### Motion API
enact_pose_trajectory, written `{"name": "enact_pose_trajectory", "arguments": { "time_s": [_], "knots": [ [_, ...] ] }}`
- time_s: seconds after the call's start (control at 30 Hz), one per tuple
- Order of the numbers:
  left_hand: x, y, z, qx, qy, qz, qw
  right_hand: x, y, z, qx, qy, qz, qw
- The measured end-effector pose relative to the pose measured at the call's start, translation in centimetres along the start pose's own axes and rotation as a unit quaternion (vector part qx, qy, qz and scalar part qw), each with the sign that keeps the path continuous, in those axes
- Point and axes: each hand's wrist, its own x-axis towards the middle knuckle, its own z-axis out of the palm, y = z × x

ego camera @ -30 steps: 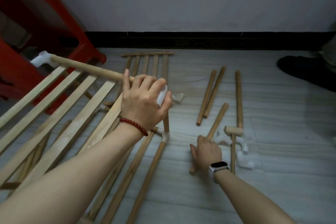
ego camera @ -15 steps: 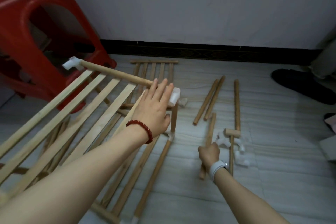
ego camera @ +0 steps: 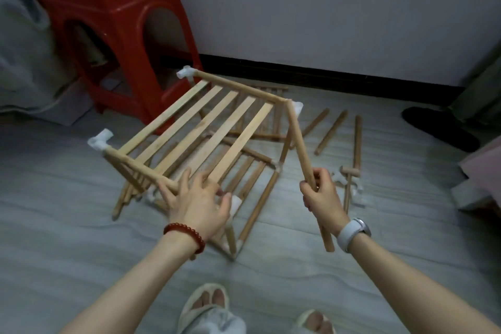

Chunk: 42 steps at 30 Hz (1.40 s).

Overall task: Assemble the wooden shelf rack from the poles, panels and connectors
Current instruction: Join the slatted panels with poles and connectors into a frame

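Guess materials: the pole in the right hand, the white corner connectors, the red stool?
Round pale wooden pole: looks like unfinished light wood, matte, tan; grain too blurred to confirm. White corner connector: probably moulded plastic, slightly translucent, smooth. Glossy red stool: moulded plastic, judging by shiny highlights and one-piece arched legs.

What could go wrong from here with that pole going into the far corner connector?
The right hand grips the pole near its low end, so its tip may miss or lever the far corner connector. The left hand holds the raised slatted panel at one corner only; it could twist or drop onto the frame beneath.
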Motion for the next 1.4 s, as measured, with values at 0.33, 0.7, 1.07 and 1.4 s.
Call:
{"name": "enact_pose_trajectory", "arguments": {
  "time_s": [0.33,0.7,1.07,1.4],
  "knots": [
    [-1.6,-3.9,1.2,-0.308,0.007,0.049,0.95,-2.9,-5.1,1.3,-0.365,-0.189,-0.214,0.886],
    [-3.7,-12.3,-0.7,-0.315,0.088,0.051,0.943,-4.1,-7.2,6.8,-0.495,-0.296,-0.331,0.747],
    [-3.2,-9.5,-0.7,-0.648,0.079,-0.337,0.679,-4.6,-8.4,10.0,-0.488,-0.289,-0.396,0.722],
    [-3.3,-9.5,-0.5,-0.64,0.087,-0.343,0.682,-2.5,-11.5,12.9,-0.458,-0.455,-0.298,0.703]
  ]
}}
